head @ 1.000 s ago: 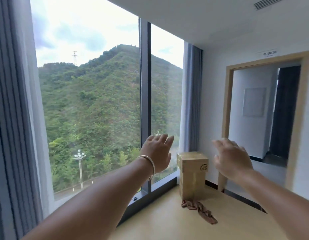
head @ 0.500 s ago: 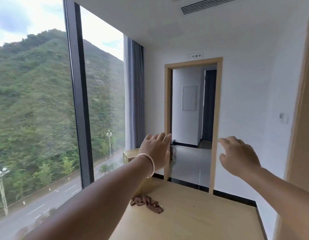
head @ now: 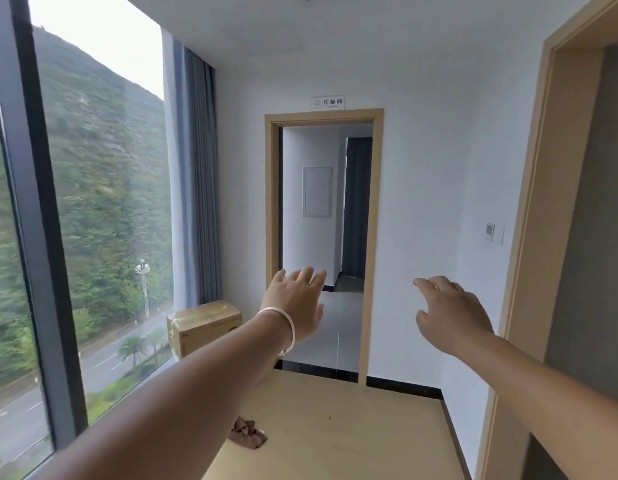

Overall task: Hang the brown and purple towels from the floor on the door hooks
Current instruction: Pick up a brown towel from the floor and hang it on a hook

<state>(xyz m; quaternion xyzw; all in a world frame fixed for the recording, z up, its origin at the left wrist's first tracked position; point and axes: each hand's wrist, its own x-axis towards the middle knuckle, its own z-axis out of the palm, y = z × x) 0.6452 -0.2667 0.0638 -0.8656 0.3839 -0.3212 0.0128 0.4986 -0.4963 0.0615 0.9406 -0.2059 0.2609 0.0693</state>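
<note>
- Looking through the head camera, you have both arms stretched out in front of you at about chest height, over a light wooden floor (head: pixel 352 427).
- Your left hand (head: pixel 295 301) is raised with its back toward you, fingers straight and slightly spread; it holds nothing. A pale bangle (head: pixel 283 322) circles that wrist.
- Your right hand (head: pixel 451 315) hangs level with the left, palm down, fingers loosely extended and relaxed; it too holds nothing.
- Take the open doorway (head: pixel 323 244) in the far wall as your landmark: your left hand overlaps its lower left part in this view, and your right hand sits to the right of its frame, in front of the white wall.
- The brown towel (head: pixel 248 434) lies crumpled on the floor, well in front of the doorway and to its left, partly hidden behind your left forearm. Neither hand touches it.
- A purple towel cannot be made out in this view.
- A cardboard box (head: pixel 205 327) stands on the floor left of the doorway, near the grey curtain (head: pixel 196 174) and the tall window (head: pixel 103 202).
- A small sign (head: pixel 328 102) is mounted just above the doorway.
- A wall switch (head: pixel 494 233) sits on the white wall right of the doorway, and beyond it a second wooden door frame (head: pixel 542 202) fills the right edge.
</note>
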